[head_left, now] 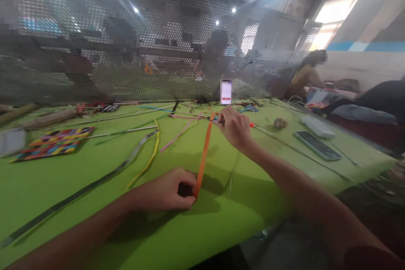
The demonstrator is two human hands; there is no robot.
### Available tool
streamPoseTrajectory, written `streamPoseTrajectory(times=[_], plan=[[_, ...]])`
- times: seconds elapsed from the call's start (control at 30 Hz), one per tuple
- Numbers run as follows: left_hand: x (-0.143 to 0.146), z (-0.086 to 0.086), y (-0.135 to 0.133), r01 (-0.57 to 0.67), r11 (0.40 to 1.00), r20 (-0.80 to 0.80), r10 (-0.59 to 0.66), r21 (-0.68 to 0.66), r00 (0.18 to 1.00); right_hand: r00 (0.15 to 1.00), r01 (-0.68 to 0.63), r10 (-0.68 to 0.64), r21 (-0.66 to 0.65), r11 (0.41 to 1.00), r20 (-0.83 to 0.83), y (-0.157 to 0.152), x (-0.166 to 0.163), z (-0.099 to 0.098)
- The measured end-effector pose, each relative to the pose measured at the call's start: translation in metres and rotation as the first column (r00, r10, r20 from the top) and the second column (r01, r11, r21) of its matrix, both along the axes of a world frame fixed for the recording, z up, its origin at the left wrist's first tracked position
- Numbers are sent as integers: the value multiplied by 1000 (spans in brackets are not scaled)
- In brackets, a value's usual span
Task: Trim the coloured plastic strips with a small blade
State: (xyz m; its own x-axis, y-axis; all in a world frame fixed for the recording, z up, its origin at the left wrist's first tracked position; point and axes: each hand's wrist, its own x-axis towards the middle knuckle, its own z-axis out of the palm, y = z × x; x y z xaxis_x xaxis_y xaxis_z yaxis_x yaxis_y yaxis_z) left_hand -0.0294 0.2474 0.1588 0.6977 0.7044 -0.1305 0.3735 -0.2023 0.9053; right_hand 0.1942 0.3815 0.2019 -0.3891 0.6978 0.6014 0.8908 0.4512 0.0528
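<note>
An orange strip (204, 152) stretches taut over the green table (95, 168). My left hand (169, 190) is closed, pinching the strip's near end close to the table's front edge. My right hand (236, 126) is closed on the strip's far end, further back near a red-tipped tool (252, 125). Beside the strip lie a pink strip (180, 133), a yellow strip (148, 160) and a long grey strip (95, 183).
A colourful woven mat (52, 142) lies at the left. A phone (225, 91) stands against the perforated metal screen (158, 50). A flat dark phone (317, 145), a white box (317, 126) and a twine ball (280, 123) rest at the right. People sit behind the screen.
</note>
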Motion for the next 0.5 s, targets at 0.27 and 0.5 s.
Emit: streamPoseTrajectory(times=[0.27,0.5], plan=[[-3,-3,2,63,995,7,-64,78,998,955,275,-273,-3,961,120,50,3,43],[-3,-1,-1,65,996,6,-66,57,998,942,308,-312,47,950,123,95,14,113]])
